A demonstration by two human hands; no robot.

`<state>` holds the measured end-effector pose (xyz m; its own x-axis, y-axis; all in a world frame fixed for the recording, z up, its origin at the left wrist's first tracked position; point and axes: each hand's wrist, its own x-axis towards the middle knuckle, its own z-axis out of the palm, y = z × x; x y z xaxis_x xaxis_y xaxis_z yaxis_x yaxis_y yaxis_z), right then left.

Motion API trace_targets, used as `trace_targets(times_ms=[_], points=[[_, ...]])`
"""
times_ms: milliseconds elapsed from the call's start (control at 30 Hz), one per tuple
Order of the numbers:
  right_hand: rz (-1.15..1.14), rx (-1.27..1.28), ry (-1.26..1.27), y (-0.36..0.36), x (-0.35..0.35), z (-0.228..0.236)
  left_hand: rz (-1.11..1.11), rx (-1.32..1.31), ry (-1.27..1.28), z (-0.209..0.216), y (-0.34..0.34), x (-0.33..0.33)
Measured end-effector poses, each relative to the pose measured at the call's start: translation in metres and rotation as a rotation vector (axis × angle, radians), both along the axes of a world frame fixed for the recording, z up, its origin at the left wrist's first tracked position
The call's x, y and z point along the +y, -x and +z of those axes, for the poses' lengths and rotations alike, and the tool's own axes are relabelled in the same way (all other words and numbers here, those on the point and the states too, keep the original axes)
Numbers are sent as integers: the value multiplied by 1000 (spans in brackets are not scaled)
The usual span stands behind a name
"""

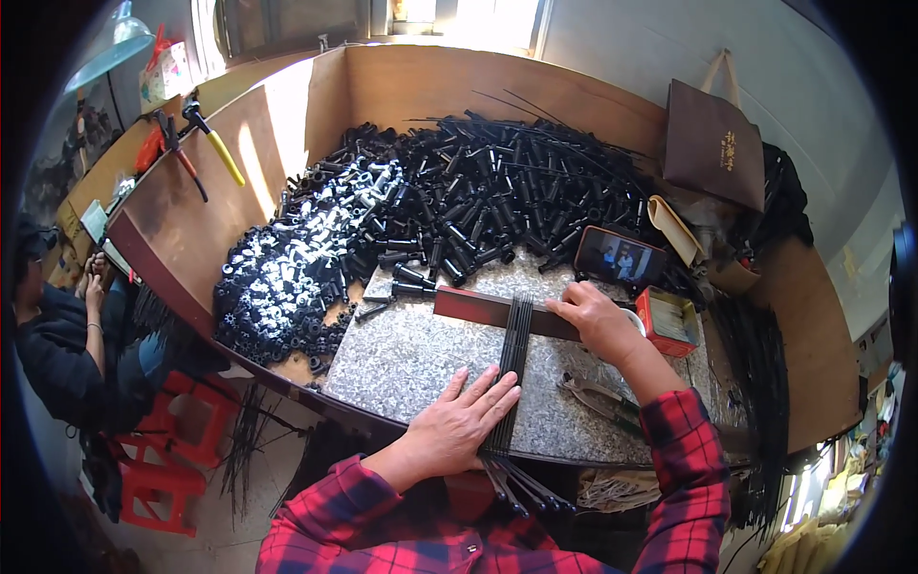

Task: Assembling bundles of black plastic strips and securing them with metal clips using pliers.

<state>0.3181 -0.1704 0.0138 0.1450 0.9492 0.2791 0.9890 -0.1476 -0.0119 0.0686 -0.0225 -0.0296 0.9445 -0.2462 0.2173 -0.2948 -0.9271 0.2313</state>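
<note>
Several thin black rods [513, 359] lie side by side on a speckled grey stone slab [411, 354], their lower ends fanning out past its front edge. My left hand [461, 419] presses flat on them, fingers stretched out. At their far ends a dark red straight bar [470, 308] lies crosswise. My right hand [602, 325] is at the bar's right part, thumb and fingers drawn together by its upper edge; what they pinch, if anything, is hidden. Pliers [601, 397] rest on the slab, right of the rods.
Behind the slab is a large heap of black tubular parts [497, 191]. A phone [620, 256] leans at the back right, near a red box [666, 322]. Wooden walls [497, 81] surround the bench. To the left sits another person [67, 335] near red stools [158, 488].
</note>
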Motion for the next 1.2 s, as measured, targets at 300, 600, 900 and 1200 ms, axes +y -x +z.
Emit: trace_targets(times_ms=[300, 600, 900, 1200], points=[[34, -108, -15, -3, 8, -4, 7, -28, 17, -4, 0, -1], [62, -45, -56, -1, 13, -6, 16, 22, -115, -2, -1, 0], [40, -18, -54, 6, 16, -9, 11, -2, 20, -2, 1, 0], [81, 5, -254, 11, 23, -13, -8, -20, -93, 2, 1, 0]])
